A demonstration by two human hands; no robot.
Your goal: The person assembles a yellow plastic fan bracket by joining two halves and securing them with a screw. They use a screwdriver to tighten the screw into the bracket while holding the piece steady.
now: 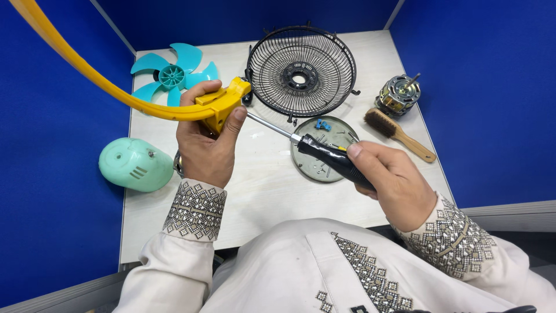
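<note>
On table, round grey dish (pixel 307 165) holding screws (pixel 324 139)

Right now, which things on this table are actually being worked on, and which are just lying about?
In use:
- yellow plastic ring, its clamp end gripped by the left hand
- screwdriver, held by the right hand, tip at the clamp
- round grey dish of screws, under the screwdriver

Lying about:
- teal fan blade
- black wire grille
- motor
- brush
- mint-green cover

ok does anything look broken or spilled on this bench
Nothing stands out. The fan blade, black grille, motor and mint cover lie apart but undamaged; small screws sit in the round grey dish.
</note>
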